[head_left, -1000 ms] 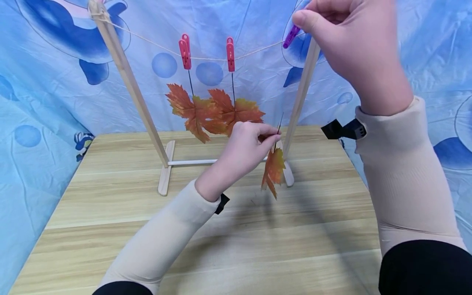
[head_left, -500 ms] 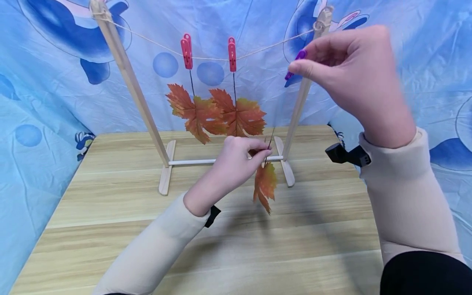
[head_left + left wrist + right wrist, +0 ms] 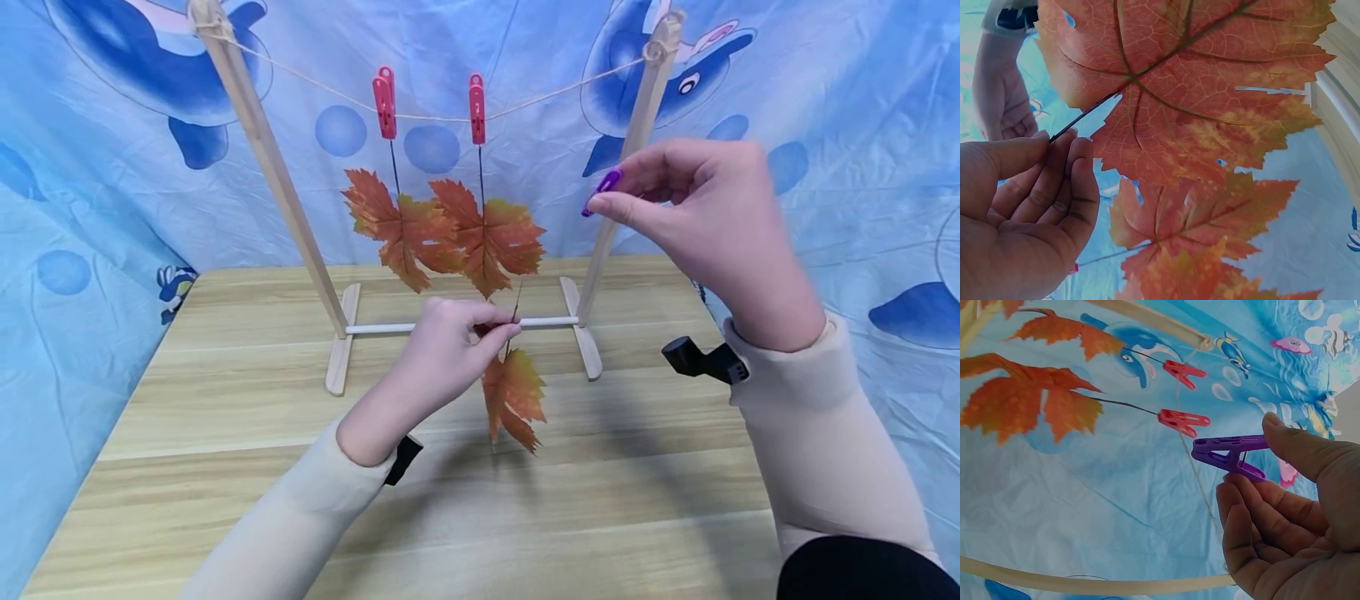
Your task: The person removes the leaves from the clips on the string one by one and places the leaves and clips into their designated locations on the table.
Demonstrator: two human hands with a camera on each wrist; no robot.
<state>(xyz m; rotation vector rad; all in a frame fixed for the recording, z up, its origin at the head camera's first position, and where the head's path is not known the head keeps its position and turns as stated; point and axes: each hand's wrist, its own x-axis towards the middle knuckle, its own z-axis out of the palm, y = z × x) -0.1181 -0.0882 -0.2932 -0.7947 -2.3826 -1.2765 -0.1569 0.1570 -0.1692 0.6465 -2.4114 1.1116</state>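
Note:
My left hand [image 3: 450,350] pinches the thin dark stem of an orange-red maple leaf [image 3: 516,396], which hangs below the fingers over the table. In the left wrist view that leaf [image 3: 1191,75] fills the upper middle, its stem between thumb and fingertips. My right hand [image 3: 705,221] holds a purple clothespin [image 3: 603,192] between thumb and fingers, near the right post. The right wrist view shows the clothespin [image 3: 1229,455] with its jaws together. Two red clothespins, one left [image 3: 385,104] and one right [image 3: 477,108], grip the stems of two more maple leaves on the string [image 3: 570,86].
A wooden frame has a left post [image 3: 273,167], a right post [image 3: 645,108] and a white crossbar [image 3: 382,328] low between its feet. It stands on a wood-grain table [image 3: 225,450]. A blue cloth with sea animals [image 3: 532,167] hangs behind.
Both hands have come lower. The left hand has carried its leaf left and down, and the right hand has brought the purple clothespin down from the string's right end.

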